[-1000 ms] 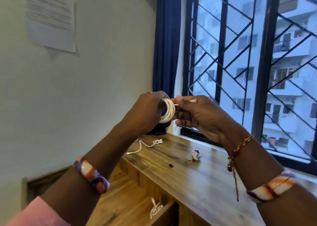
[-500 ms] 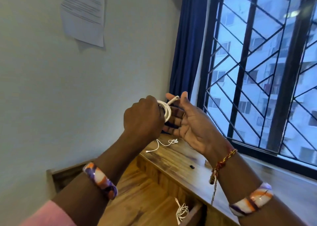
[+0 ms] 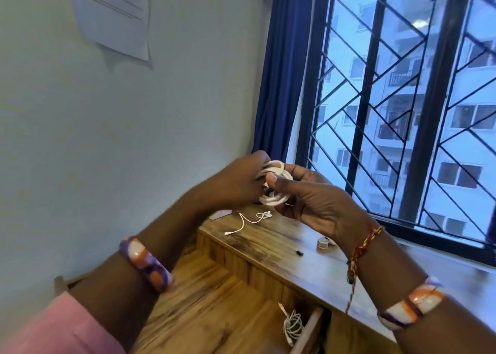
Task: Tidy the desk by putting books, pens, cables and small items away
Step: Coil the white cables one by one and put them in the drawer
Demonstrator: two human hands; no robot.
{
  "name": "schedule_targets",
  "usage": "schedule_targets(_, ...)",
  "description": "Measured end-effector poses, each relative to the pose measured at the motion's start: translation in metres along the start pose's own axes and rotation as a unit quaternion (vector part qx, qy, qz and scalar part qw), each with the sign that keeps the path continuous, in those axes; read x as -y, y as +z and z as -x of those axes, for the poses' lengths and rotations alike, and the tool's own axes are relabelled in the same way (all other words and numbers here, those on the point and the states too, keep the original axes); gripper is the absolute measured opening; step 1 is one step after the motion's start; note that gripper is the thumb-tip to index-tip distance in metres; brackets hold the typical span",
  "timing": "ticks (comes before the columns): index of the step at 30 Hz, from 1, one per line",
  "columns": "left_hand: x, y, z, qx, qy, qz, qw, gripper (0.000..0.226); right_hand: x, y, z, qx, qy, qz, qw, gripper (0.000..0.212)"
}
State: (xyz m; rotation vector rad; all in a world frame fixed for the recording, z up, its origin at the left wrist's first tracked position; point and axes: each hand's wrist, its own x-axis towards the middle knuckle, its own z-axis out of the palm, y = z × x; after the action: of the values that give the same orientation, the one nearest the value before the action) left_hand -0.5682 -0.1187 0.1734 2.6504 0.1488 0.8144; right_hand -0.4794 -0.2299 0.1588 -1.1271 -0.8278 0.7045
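Left hand (image 3: 236, 184): raised above the desk, fingers curled round the left side of the coiled white cable (image 3: 273, 186).
Right hand (image 3: 311, 198): just beside the left, thumb pressed over the front of the coil, fingers wrapped behind it.
Coiled white cable: held between both hands, a tight bundle of loops, clear of the desk (image 3: 268, 243).
Loose thin cable (image 3: 249, 220): on the desk just below the hands, one end trailing toward the left wrist side.
Small black item (image 3: 299, 252): on the desk below the right hand, apart from the thin cable.
Small round item (image 3: 323, 243): on the desk beside the right wrist, partly hidden by it; what it is cannot be told.
Open drawer (image 3: 308, 329): well below the hands, between the forearms, holding another bundled cable (image 3: 292, 327).
Wrists: patterned bangles on both; a braided thread on the right.
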Motion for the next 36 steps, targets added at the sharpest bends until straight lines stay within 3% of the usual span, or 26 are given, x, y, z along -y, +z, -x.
schedule_targets(3,0.008,-0.019,0.007,0.037,-0.042,0.144,0.988,0.013,0.0,0.002,-0.006,0.014,-0.009,0.022,1.0,0.055)
schedule_targets(6,0.018,-0.021,0.015,0.026,-0.093,0.237,0.967,0.011,-0.002,0.01,-0.013,0.011,-0.049,0.079,0.996,0.042)
schedule_targets(12,0.027,-0.022,0.022,0.01,-0.154,0.404,0.902,0.019,0.01,0.016,-0.031,0.061,-0.169,0.326,0.928,0.027)
schedule_targets(18,0.008,-0.008,0.008,-0.001,-0.177,0.234,0.956,0.013,0.009,0.002,-0.041,0.034,-0.24,0.447,0.861,0.031)
schedule_targets(22,-0.015,0.02,-0.019,-0.067,-0.161,0.067,0.982,0.022,0.003,-0.022,-0.035,-0.02,-0.335,0.526,0.781,0.028)
schedule_targets(25,-0.04,0.043,-0.045,-0.118,-0.142,-0.041,0.982,0.027,0.006,-0.052,-0.03,-0.103,-0.4,0.586,0.697,0.029)
schedule_targets(27,-0.057,0.056,-0.059,-0.121,-0.134,-0.083,0.98,0.02,0.012,-0.077,-0.026,-0.147,-0.427,0.591,0.668,0.034)
schedule_targets(30,-0.087,0.074,-0.079,-0.112,-0.115,-0.135,0.978,0.02,0.028,-0.117,-0.017,-0.164,-0.434,0.559,0.687,0.038)
schedule_targets(33,-0.114,0.091,-0.097,-0.1,-0.118,-0.176,0.972,0.027,0.045,-0.151,-0.011,-0.122,-0.415,0.498,0.752,0.037)
schedule_targets(36,-0.134,0.108,-0.113,-0.076,-0.136,-0.195,0.968,0.024,0.056,-0.181,-0.005,-0.109,-0.42,0.517,0.738,0.034)
